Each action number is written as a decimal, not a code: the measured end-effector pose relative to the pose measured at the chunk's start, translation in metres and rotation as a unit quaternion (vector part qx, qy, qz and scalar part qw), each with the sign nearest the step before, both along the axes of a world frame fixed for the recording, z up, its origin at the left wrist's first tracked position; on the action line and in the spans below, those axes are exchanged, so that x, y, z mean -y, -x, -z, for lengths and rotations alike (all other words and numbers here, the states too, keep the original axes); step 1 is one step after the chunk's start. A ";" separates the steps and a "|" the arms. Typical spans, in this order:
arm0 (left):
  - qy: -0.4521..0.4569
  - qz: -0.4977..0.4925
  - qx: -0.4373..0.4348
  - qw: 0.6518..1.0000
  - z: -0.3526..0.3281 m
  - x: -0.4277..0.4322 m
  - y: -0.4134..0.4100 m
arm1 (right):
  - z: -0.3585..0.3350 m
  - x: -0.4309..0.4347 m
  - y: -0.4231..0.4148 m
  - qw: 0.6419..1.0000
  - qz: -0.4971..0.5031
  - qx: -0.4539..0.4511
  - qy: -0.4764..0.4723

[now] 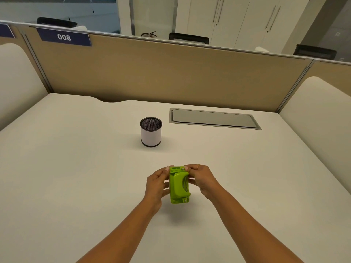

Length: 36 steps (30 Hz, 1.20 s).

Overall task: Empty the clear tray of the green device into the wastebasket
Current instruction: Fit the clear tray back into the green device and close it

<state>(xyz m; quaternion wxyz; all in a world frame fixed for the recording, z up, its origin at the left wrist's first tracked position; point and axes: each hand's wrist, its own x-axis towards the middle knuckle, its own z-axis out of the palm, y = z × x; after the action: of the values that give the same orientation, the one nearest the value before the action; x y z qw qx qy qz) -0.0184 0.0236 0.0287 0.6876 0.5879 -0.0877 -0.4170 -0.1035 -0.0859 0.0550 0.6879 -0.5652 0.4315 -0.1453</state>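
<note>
A bright green hole punch (179, 185) is held above the desk, its long side pointing away from me and its lever facing up. My left hand (156, 184) grips its left side. My right hand (201, 177) grips its right side, fingertips at the far end. The clear tray is hidden under the device and my fingers. A small round wastebasket (151, 134), white-sided with a black mesh inside, stands upright on the desk beyond my hands, slightly to the left.
The cream desk (76, 168) is bounded by a tan partition (171, 73) at the back and rounded side panels. A grey cable hatch (214, 118) is set flush in the desk, to the right of the wastebasket.
</note>
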 end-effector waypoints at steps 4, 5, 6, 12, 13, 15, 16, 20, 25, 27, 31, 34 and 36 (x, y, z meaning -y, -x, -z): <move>-0.016 0.007 0.018 1.000 0.000 -0.001 -0.010 | 0.003 0.000 0.001 1.000 -0.013 -0.004 0.018; -0.016 0.006 0.021 1.000 0.000 -0.002 -0.012 | 0.003 0.000 0.001 1.000 -0.017 -0.004 0.020; -0.015 0.004 0.019 1.000 0.000 -0.002 -0.014 | 0.004 0.000 0.002 1.000 -0.022 -0.003 0.022; 0.000 -0.015 -0.029 0.999 0.004 -0.003 -0.015 | 0.003 0.001 0.000 0.999 -0.030 -0.001 0.018; -0.001 -0.010 -0.030 0.999 0.005 -0.002 -0.014 | 0.003 0.002 0.000 1.000 -0.026 0.001 0.012; -0.006 0.013 -0.030 0.999 0.005 -0.003 -0.016 | 0.005 0.004 0.000 1.000 -0.014 0.006 -0.011; -0.008 0.029 -0.028 0.999 0.005 -0.003 -0.016 | 0.006 0.004 0.001 1.000 -0.006 0.012 -0.025; -0.016 0.083 -0.018 0.996 0.008 -0.005 -0.015 | 0.010 0.009 0.004 0.995 0.041 0.036 -0.079; -0.024 0.120 -0.014 0.992 0.010 -0.006 -0.010 | 0.011 0.017 0.008 0.991 0.074 0.040 -0.107; -0.030 0.132 -0.010 0.991 0.009 -0.005 -0.010 | 0.012 0.018 0.010 0.990 0.074 0.040 -0.109; -0.045 0.143 -0.006 0.989 0.008 -0.004 -0.010 | 0.015 0.017 0.011 0.990 0.077 0.033 -0.112; -0.056 0.144 0.012 0.988 0.009 -0.004 -0.010 | 0.017 0.015 0.012 0.990 0.082 0.026 -0.115; -0.060 0.141 0.021 0.988 0.008 -0.003 -0.009 | 0.017 0.015 0.011 0.989 0.087 0.024 -0.115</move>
<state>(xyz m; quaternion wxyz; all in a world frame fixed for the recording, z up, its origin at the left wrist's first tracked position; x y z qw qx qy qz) -0.0094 0.0270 0.0203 0.5830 0.6187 -0.1592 -0.5019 -0.1146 -0.1006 0.0375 0.7436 -0.4388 0.4758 -0.1675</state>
